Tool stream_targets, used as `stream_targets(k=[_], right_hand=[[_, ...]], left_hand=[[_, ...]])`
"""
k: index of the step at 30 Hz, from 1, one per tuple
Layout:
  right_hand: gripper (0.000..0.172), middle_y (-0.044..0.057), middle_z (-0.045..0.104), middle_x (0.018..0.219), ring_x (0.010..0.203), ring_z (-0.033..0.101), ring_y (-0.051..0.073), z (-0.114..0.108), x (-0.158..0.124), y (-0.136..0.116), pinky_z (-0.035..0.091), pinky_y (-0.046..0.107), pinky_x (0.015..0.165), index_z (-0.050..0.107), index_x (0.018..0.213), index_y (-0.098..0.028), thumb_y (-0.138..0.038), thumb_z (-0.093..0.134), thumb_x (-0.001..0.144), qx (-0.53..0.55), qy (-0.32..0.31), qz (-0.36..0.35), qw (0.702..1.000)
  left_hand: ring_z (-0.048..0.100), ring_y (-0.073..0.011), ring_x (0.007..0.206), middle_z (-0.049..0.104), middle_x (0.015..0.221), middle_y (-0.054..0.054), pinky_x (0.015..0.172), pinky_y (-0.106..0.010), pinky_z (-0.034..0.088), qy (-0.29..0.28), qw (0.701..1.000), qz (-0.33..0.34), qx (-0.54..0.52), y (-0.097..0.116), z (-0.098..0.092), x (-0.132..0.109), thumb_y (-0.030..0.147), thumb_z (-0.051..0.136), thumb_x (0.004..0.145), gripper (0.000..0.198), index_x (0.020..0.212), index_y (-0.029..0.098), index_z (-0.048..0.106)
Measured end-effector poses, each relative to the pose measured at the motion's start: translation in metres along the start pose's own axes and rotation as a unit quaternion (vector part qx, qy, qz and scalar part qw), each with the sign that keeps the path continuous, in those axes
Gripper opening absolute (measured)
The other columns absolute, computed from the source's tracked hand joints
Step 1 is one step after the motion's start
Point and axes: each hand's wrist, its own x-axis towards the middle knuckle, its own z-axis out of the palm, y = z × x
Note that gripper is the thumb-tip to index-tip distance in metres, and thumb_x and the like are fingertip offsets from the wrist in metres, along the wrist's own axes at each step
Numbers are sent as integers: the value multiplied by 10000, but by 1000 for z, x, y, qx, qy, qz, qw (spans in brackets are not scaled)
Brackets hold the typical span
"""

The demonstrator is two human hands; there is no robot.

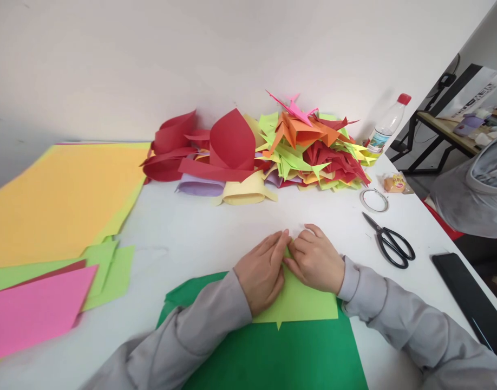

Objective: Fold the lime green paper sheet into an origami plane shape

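Note:
A light green sheet of paper (309,307), folded with a small point sticking out at its near edge, lies on a dark green sheet (273,355). My left hand (262,271) rests on the light green paper, its fingers stretched out and its fingertips at the far tip. Close against it, my right hand (315,260) has its fingers curled and pinches the paper near that same tip; the little finger sticks out. Both hands hide much of the paper's upper part.
Yellow sheets (70,200) and a pink sheet (41,309) lie left. Red paper crowns (232,141) and a pile of folded paper pieces (309,146) stand along the wall. Rightward are a bottle (382,132), tape roll (374,200), wrapped snack (394,183), scissors (390,241) and black phone (471,298).

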Motion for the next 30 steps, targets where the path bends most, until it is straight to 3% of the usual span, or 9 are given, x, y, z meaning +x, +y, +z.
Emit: stream_targets(k=[7, 18, 24, 30], right_hand=[[283, 31, 586, 633, 723, 503, 183, -5, -12, -6, 405, 396, 932, 653, 668, -163, -206, 498, 900, 26, 36, -26, 999], [311, 9, 555, 559, 641, 469, 158, -13, -22, -13, 444, 378, 868, 587, 556, -181, -144, 513, 856, 69, 76, -67, 992], [329, 2, 529, 513, 606, 451, 142, -17, -24, -12, 469, 364, 847, 568, 527, -178, -142, 499, 847, 95, 88, -71, 989], [293, -12, 528, 509, 610, 495, 129, -17, -24, -8, 473, 365, 856, 574, 551, -172, -130, 500, 831, 117, 97, -99, 983]], left_hand=[[360, -360, 1329, 453, 1368, -275, 1078, -502, 371, -39, 999, -13, 13, 5, -6, -1, 159, 399, 809, 665, 1417, -52, 231], [406, -335, 1296, 548, 1281, -209, 1064, -500, 385, -36, 999, -14, 8, 3, -12, 3, 196, 382, 829, 639, 1425, 8, 251], [405, -341, 1290, 568, 1253, -212, 1072, -490, 382, -35, 999, -7, 10, 3, -13, 3, 196, 389, 831, 569, 1356, -23, 382], [382, -346, 1299, 539, 1314, -153, 1053, -528, 391, -28, 999, 22, 11, 0, -13, 1, 175, 448, 813, 450, 1246, 130, 562]])
